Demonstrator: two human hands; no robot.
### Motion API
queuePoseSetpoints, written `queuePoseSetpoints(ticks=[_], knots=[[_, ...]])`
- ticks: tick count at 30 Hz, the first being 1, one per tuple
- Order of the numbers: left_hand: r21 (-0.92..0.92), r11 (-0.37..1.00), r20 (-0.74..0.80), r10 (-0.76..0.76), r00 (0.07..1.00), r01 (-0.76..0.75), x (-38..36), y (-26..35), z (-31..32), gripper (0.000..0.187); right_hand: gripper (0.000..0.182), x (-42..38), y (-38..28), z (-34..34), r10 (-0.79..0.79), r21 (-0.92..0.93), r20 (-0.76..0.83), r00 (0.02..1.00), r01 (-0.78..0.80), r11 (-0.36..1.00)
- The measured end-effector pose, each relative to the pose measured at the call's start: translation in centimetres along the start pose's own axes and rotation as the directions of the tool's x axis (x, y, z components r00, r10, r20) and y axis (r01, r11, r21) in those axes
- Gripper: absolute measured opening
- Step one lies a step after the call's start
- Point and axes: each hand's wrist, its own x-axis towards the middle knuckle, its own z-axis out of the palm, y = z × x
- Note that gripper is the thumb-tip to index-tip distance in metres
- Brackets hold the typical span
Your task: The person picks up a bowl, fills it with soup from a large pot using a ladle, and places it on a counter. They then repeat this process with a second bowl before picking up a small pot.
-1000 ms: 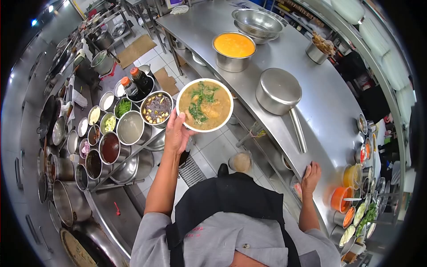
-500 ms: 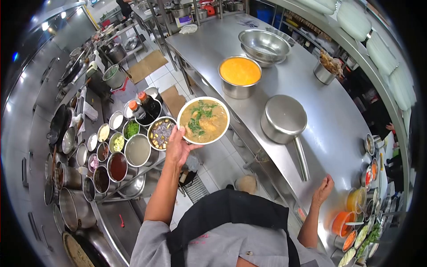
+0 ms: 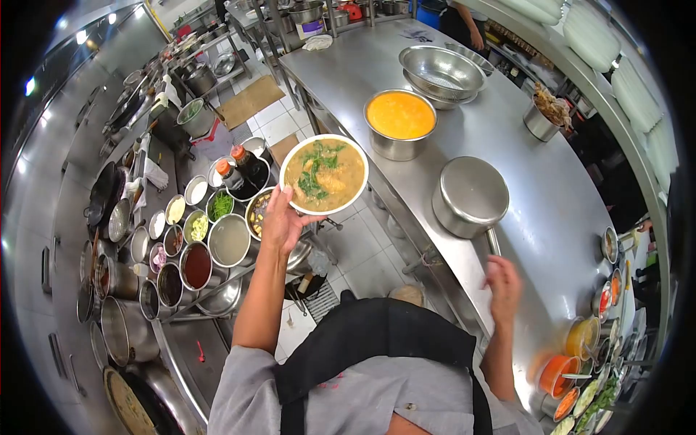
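My left hand (image 3: 283,226) grips a white bowl (image 3: 365,174) by its near left rim, the thumb on the edge. In it is a brownish soup or stew (image 3: 339,185) with green leaves (image 3: 319,163) on top. The bowl is held above the floor gap between the two counters. My right hand (image 3: 503,288), smeared by motion, is by the handle (image 3: 494,241) of a steel saucepan (image 3: 471,190); contact cannot be made out. A flat round top faces up on the saucepan.
A steel pot (image 3: 397,148) of yellow-orange liquid and a steel colander (image 3: 442,72) stand on the steel table (image 3: 551,210). Several ingredient tubs and dark sauce bottles (image 3: 254,168) crowd the left. Orange containers (image 3: 557,375) line the right edge. Another person's arm (image 3: 473,32) shows at the back.
My right hand has moved up and left to the saucepan handle. The bowl has shifted slightly up and left in view. A person has appeared at the back.
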Motion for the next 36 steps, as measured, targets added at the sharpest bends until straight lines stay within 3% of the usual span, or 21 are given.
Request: queuePoseSetpoints(ticks=[1, 2, 3, 4, 6, 12, 14, 17, 19, 26, 29, 36], knots=[[-0.011, 1.0, -0.013, -0.028, 1.0, 0.027, -0.3, -0.1, -0.1, 0.044, 0.026, 0.8, 0.1, 2.7, 0.054, 0.137, 0.136, 0.989, -0.072, 0.988], [-0.023, 0.998, -0.025, -0.053, 0.998, 0.052, -0.7, -0.2, -0.2, 0.045, 0.028, 1.3, -1.7, 5.4, 0.171, 0.122, 0.248, 0.953, -0.206, 0.971], [-0.035, 0.997, -0.036, -0.075, 0.996, 0.074, -1.0, -0.2, -0.3, 0.045, 0.032, 2.1, -1.0, 7.4, 0.147, 0.073, 0.369, 0.918, -0.186, 0.98], [-0.078, 0.991, -0.034, -0.11, 0.993, 0.107, -1.3, 0.0, -0.1, 0.046, 0.035, 2.7, -0.2, 9.2, 0.198, 0.111, 0.445, 0.873, -0.273, 0.956], [-0.043, 0.993, -0.011, -0.107, 0.994, 0.106, -1.7, -0.1, 0.0, 0.046, 0.046, 3.9, 0.1, 12.0, 0.183, 0.267, 0.555, 0.811, -0.382, 0.885], [-0.003, 0.988, 0.037, -0.153, 0.988, 0.153, -2.4, -2.0, -0.9, 0.052, 0.069, 5.8, -0.7, 19.0, 0.113, 0.483, 0.697, 0.708, -0.58, 0.655], [-0.028, 0.985, 0.043, -0.168, 0.985, 0.169, -2.7, -2.7, -0.5, 0.052, 0.072, 6.0, -1.0, 20.1, 0.041, 0.566, 0.699, 0.713, -0.588, 0.578], [-0.028, 0.983, 0.062, -0.178, 0.982, 0.18, -2.9, -3.7, -0.2, 0.05, 0.072, 5.9, -1.4, 20.4, 0.092, 0.592, 0.675, 0.732, -0.612, 0.525], [-0.024, 0.979, 0.112, -0.2, 0.973, 0.204, -2.7, -4.0, 0.3, 0.049, 0.068, 5.5, -1.2, 20.4, 0.16, 0.571, 0.626, 0.763, -0.588, 0.572], [0.075, 0.947, 0.199, -0.32, 0.926, 0.312, -2.2, -3.2, 4.6, 0.049, 0.051, 3.5, -3.2, 17.2, 0.202, 0.677, 0.431, 0.879, -0.464, 0.571], [0.084, 0.939, 0.306, -0.344, 0.888, 0.335, -0.5, -3.1, 6.5, 0.047, 0.048, 3.6, -4.4, 15.3, 0.184, 0.714, 0.325, 0.927, -0.369, 0.596], [0.084, 0.911, 0.474, -0.393, 0.788, 0.403, 1.5, -4.6, 12.5, 0.046, 0.044, 3.4, -6.4, 9.9, 0.184, 0.711, 0.156, 0.97, -0.24, 0.66]])
